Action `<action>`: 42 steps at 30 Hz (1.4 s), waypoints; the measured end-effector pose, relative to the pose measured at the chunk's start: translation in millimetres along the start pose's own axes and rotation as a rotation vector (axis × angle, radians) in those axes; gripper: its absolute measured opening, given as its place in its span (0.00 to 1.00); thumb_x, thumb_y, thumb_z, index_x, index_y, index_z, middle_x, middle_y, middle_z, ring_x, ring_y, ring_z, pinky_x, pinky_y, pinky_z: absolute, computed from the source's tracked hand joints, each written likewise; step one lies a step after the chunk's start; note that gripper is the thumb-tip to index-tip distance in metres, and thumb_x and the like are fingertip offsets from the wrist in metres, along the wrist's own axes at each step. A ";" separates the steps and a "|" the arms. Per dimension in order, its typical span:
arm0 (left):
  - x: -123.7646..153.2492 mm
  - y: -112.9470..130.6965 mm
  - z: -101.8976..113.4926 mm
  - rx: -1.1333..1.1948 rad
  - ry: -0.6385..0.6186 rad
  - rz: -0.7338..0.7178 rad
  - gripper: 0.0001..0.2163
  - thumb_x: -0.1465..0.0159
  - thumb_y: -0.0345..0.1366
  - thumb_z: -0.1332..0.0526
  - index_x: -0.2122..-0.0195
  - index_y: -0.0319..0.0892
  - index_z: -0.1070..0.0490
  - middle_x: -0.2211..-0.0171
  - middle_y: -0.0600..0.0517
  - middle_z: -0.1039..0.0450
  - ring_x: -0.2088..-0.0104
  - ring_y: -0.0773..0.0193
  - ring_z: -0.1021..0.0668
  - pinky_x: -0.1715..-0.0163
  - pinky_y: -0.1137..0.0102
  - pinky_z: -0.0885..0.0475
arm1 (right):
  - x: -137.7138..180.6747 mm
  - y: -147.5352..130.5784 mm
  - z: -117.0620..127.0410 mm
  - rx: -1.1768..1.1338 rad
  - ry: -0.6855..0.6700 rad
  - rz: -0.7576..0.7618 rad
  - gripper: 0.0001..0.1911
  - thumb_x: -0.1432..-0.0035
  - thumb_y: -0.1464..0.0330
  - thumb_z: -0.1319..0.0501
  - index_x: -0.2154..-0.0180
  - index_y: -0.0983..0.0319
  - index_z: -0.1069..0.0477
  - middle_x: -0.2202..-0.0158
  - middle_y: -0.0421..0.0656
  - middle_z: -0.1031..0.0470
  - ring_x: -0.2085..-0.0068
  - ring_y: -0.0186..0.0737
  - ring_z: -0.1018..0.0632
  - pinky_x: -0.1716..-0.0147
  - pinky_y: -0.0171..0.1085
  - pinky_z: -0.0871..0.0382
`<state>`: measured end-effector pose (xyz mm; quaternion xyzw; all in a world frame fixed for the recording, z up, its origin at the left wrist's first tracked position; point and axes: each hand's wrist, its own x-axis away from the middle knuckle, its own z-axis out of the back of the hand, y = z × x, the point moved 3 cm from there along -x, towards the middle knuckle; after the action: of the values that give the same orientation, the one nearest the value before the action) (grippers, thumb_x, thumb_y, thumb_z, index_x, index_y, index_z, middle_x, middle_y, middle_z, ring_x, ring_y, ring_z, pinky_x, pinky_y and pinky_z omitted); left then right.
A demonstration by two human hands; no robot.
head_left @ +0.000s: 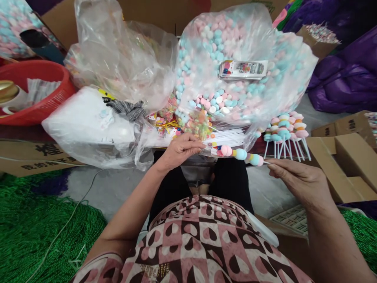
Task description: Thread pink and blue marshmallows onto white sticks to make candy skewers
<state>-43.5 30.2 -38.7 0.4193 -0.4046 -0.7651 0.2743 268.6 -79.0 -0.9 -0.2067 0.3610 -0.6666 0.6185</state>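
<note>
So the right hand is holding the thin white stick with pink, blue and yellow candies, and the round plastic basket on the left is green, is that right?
No, the round plastic basket on the left is red, not green, as the head view shows. The right hand does hold the thin white stick of candies.

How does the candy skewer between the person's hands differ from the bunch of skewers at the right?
The held skewer is single; the bunch contains many.
The held skewer lies mostly sideways, its stick end at the right hand; the bunch's sticks point toward the person.
Shared: both carry pink and blue candies.
</note>
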 end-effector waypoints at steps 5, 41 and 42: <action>2.7 -1.5 3.0 0.023 0.022 0.004 0.11 0.37 0.44 0.38 0.60 0.47 0.19 0.67 0.49 0.28 0.64 0.64 0.26 0.61 0.68 0.31 | -0.5 -2.5 -2.1 0.047 -0.089 -0.014 0.14 0.47 0.57 0.36 0.67 0.61 0.19 0.75 0.42 0.21 0.80 0.34 0.26 0.79 0.33 0.27; -20.4 28.5 -19.3 1.197 0.287 0.376 0.39 0.47 0.70 0.48 0.42 0.48 0.34 0.46 0.45 0.28 0.40 0.44 0.30 0.48 0.54 0.31 | 21.1 -2.2 -90.7 -0.597 -0.159 -0.260 0.13 0.41 0.57 0.37 0.64 0.60 0.22 0.86 0.33 0.38 0.82 0.29 0.36 0.79 0.32 0.39; -21.9 32.4 -21.3 1.216 0.333 0.372 0.39 0.46 0.70 0.47 0.42 0.49 0.35 0.46 0.46 0.28 0.39 0.44 0.31 0.48 0.54 0.31 | 21.8 -4.1 -96.6 -0.649 -0.152 -0.280 0.13 0.41 0.57 0.37 0.63 0.60 0.22 0.86 0.33 0.39 0.82 0.29 0.37 0.79 0.32 0.39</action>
<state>-11.6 21.6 -8.9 0.5354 -0.7827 -0.2648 0.1750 192.8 -78.6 -64.8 -0.4888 0.4750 -0.5781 0.4486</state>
